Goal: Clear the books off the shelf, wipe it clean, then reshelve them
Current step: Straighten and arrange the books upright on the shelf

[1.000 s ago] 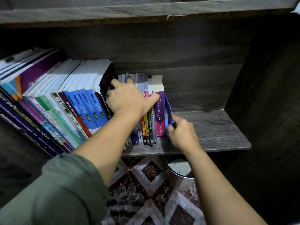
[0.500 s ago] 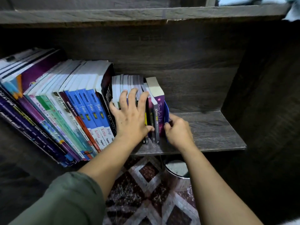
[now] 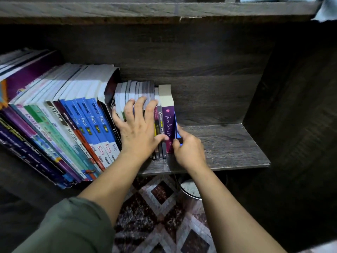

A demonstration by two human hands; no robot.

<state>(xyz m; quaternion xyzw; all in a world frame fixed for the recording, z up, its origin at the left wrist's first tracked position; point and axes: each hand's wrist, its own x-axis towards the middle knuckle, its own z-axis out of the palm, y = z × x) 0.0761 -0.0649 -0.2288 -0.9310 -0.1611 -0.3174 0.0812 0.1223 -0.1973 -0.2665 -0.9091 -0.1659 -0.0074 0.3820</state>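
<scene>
The shelf (image 3: pixel 228 148) in front of me is a dark wood-grain board with a matching back panel, a side wall (image 3: pixel 295 106) closing it on the right and another board (image 3: pixel 145 10) overhead. A bit of pale blue cloth (image 3: pixel 326 10) hangs over that upper board's far right end. Below the shelf's front edge lies a floor (image 3: pixel 160 207) patterned in brown and grey diamonds, and on it, partly tucked under the shelf, a round metal container (image 3: pixel 189 189) whose contents I cannot make out. The far left of the shelf runs out of view, so the row of books there is cut off, and my left hand (image 3: pixel 138 130) covers most of the spines of the small books. That hand lies flat, fingers spread and pressing on those spines, thumb stretched across the dark ones; its green sleeve (image 3: pixel 73 225) is pushed up the forearm. My right hand (image 3: pixel 189 148) pinches a thin blue piece (image 3: pixel 176 128) standing against the last book; cover or bookend, I cannot tell. The tall books (image 3: pixel 63 115) fill the left part of the shelf, leaning left, with blue, green and purple spines. The small books (image 3: pixel 138 90) stand upright beside them, ending in a purple book (image 3: pixel 168 123) with handwritten-style white lettering.
</scene>
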